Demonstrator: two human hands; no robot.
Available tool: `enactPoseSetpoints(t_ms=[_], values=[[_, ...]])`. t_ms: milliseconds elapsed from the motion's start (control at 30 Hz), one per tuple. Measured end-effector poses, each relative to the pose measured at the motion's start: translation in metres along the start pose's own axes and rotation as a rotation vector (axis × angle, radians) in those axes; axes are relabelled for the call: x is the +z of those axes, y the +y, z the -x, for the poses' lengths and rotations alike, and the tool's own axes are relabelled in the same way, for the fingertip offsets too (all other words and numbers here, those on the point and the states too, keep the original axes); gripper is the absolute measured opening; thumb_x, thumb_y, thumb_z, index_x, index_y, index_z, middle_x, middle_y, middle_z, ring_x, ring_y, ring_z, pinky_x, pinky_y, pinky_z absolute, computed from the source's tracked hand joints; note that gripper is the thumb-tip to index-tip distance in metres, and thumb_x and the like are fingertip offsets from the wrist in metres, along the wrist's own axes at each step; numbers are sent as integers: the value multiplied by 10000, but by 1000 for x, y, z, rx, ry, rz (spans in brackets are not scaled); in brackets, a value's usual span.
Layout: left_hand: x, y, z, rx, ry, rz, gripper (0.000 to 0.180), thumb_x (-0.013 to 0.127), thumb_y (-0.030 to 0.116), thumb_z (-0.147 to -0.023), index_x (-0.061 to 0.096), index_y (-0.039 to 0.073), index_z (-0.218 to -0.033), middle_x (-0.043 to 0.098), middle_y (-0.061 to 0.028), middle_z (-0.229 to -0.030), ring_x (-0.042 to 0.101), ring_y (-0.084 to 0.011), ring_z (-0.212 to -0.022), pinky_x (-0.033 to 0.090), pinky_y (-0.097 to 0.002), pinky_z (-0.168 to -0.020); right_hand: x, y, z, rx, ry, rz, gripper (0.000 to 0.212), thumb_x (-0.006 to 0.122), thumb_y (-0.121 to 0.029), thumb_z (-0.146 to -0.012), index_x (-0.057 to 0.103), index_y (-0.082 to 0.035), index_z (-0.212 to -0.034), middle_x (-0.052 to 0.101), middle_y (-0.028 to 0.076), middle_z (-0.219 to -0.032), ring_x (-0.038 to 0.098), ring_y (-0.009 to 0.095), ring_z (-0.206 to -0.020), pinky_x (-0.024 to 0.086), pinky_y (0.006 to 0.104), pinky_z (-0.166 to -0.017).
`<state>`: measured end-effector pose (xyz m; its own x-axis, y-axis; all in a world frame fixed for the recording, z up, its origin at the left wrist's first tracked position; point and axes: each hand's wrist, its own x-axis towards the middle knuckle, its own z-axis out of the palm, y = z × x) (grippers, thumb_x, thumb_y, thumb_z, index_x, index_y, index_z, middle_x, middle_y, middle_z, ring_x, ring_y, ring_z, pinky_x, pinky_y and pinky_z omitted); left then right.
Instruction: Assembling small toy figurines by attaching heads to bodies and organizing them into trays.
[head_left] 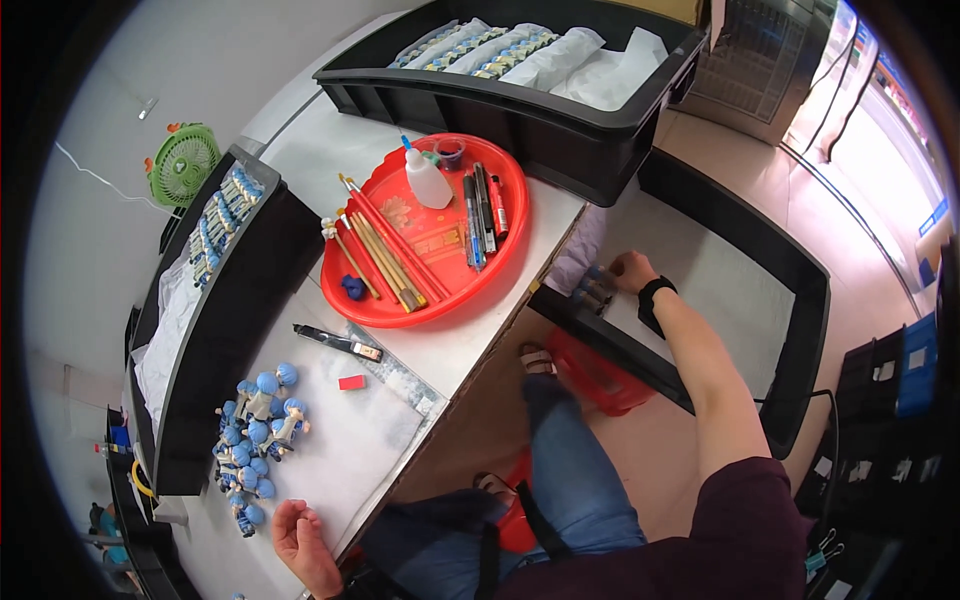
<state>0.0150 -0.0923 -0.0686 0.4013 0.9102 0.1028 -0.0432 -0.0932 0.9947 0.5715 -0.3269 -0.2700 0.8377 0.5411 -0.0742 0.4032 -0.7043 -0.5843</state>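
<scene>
My right hand [632,271] reaches into the low black tray [760,215] on the right. Its fingers are closed at the small blue-and-dark figurines [592,293] standing by the tray's near left end; the piece in its fingertips is mostly hidden. Loosely curled, my left hand [303,540] rests at the table's front edge, with nothing visible in it. Just beyond it lies a cluster of small figurines with blue caps [258,430], several of them, on the white work surface [345,440].
A round red tray [335,300] holds brushes, pens and a white dropper bottle [428,182]. Black bins with wrapped figurines stand at the back [480,100] and left [200,370]. A black cutter-like tool [338,342] and a red block [351,382] lie on the table.
</scene>
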Motion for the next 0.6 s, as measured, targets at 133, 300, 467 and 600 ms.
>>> enactPoseSetpoints(t_ms=[133, 300, 467, 600], values=[[6, 11, 2, 8, 87, 10, 291, 517, -33, -811, 500, -27, -1102, 547, -108, -1025, 525, -126, -809, 433, -224, -727, 14, -21, -6, -22, -117, -15, 247, 599, -170, -686, 648, -27, -881, 638, 169, -889, 607, 303, -866, 476, 352, -781], [2, 9, 0, -29, 72, -42, 258, 549, -30, -800, 535, -29, -1058, 593, -103, -965, 568, -135, -809, 463, -240, -727, 9, -6, 4, -134, -68, 64, 402, 570, -262, -755, 576, -11, -1069, 611, 183, -1005, 595, 279, -935, 464, 350, -810], [15, 11, -3, -14, -116, -112, 226, 578, -16, -803, 567, -10, -1028, 592, -66, -991, 554, -112, -909, 446, -229, -805, -16, -33, 29, -258, -73, -472, 241, 563, -107, -801, 565, 19, -1007, 613, 80, -848, 579, 123, -679, 459, 218, -548], [9, 53, 8, 166, -376, -471, 267, 605, 38, -787, 570, 27, -1052, 582, -91, -1018, 566, -199, -921, 448, -283, -821, -63, -161, 121, -280, -324, -574, 110, 586, -70, -797, 570, -8, -886, 569, 15, -725, 539, 62, -605, 408, 171, -522]])
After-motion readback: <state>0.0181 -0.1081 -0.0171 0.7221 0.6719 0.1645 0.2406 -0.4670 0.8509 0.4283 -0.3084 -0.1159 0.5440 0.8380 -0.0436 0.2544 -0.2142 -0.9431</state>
